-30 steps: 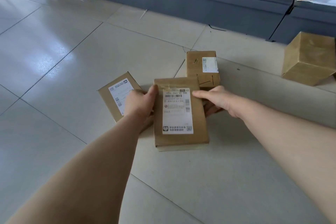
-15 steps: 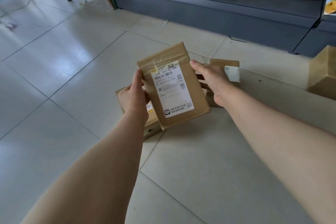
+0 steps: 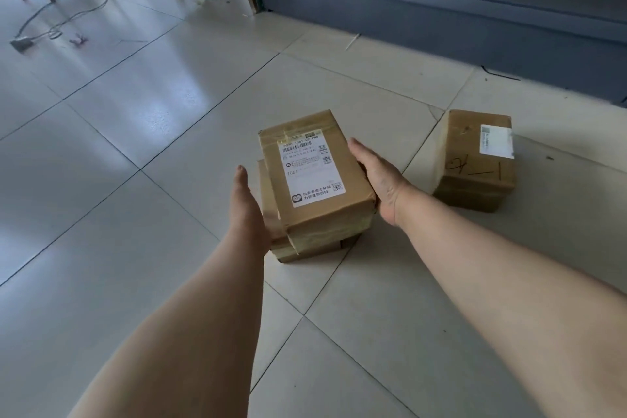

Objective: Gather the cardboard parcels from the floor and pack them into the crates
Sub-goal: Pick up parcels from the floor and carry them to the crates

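Here, a pale tiled floor runs up to the base of a dark grey shelf unit, and on it, well apart from the unit, a labelled parcel lies askew on top of a lower parcel, with a third parcel near them to the right. The left hand is held straight-fingered and flat just beside the stack's left side, gripping nothing. The right hand lies flat against the labelled parcel's right side, its fingers not curled round it so far as shows.
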Available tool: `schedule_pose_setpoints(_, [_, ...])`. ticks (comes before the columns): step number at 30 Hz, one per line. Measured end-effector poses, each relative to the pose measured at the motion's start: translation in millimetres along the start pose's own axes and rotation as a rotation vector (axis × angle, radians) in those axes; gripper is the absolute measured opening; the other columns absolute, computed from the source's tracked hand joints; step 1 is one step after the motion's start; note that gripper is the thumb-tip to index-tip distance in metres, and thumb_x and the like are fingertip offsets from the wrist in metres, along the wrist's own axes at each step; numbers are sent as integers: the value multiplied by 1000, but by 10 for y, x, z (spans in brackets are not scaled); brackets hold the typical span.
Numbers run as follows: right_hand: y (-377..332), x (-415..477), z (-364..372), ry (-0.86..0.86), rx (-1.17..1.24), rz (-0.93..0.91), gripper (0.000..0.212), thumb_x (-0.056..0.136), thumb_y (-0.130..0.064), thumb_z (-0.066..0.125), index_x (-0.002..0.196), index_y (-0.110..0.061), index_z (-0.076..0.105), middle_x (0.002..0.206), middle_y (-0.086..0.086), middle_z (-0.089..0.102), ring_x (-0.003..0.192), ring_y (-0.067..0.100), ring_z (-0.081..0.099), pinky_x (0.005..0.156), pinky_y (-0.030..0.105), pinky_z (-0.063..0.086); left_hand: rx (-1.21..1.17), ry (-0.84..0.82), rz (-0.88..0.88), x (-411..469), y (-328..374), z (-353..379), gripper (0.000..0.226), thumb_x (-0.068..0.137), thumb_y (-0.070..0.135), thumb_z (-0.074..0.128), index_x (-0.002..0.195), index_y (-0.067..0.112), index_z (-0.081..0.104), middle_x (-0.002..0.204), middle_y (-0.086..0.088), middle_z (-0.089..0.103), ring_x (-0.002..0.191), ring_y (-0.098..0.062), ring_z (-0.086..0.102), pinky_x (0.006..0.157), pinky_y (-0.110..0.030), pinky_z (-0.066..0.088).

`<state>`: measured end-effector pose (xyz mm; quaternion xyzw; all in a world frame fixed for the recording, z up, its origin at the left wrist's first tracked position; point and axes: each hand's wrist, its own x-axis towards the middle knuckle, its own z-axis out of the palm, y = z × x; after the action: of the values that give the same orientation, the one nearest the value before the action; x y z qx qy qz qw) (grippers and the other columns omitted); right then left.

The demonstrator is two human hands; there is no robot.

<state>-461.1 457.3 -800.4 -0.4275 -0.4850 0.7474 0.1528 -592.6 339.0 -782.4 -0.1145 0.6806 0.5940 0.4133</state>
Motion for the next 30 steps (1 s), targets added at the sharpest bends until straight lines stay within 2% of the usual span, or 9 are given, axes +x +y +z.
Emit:
schedule_pose_setpoints(3, [184,13,-67,-18,77,129,54,89,-70,40,100,-27,72,91,-2,76,84,16,70,72,28,53,114,-85,-59,151,-40,-99,89,88,76,35,150,14,34,120,-7,60,93,-25,60,75,-37,45])
schedule_pose_setpoints(6, [254,-21,-209,2,87,121,63,86,-71,43,116,-22,69,112,8,72,104,27,67,85,34,49,317,-174,-77,275,-138,-57,100,80,86,28,148,14,41,139,-9,55,130,-32,49,111,-60,22])
schedule_pose_setpoints(7, [255,-26,-261,17,72,125,66,85,-72,45,120,-21,67,116,11,70,108,29,65,87,35,48,356,-234,-105,260,-174,-4,104,74,91,29,145,18,46,142,-9,54,134,-35,45,111,-65,16])
schedule_pose_setpoints(11, [222,-141,-535,133,-109,151,78,68,-85,47,121,-29,65,115,7,70,113,27,60,99,42,43,417,-399,-188,174,-222,182,114,38,97,45,124,25,66,125,-11,67,116,-40,60,101,-68,36])
schedule_pose_setpoints(13, [266,-212,-762,164,-225,216,95,59,-95,41,126,-30,59,121,11,65,112,31,59,103,51,41,523,-434,-188,100,-235,276,109,43,97,44,121,24,68,121,-11,69,113,-38,62,100,-64,40])
schedule_pose_setpoints(17, [322,-380,-1056,190,-318,344,88,76,-89,19,133,-31,52,112,18,66,96,32,65,96,48,46,553,-509,-199,-40,-354,552,82,76,88,33,110,24,72,108,-8,75,98,-30,69,88,-42,52])
schedule_pose_setpoints(23, [282,-388,-1478,325,-182,204,90,69,-90,36,130,-27,59,130,4,62,123,29,55,108,49,40,580,-579,-208,-189,-576,935,112,46,98,43,123,21,68,124,-12,69,116,-35,63,96,-55,49])
schedule_pose_setpoints(26, [276,-544,-1629,272,-105,239,65,76,-76,47,105,-21,68,100,6,73,92,23,69,85,40,56,490,-608,-208,-211,-648,1135,95,63,97,37,122,29,68,119,-8,72,113,-36,65,103,-60,43])
schedule_pose_setpoints(30, [340,-579,-1833,207,-159,260,62,86,-73,38,104,-21,66,103,10,72,94,26,66,85,40,52,467,-655,-200,-231,-726,1305,90,65,96,36,119,31,69,118,-9,72,111,-38,66,101,-65,41])
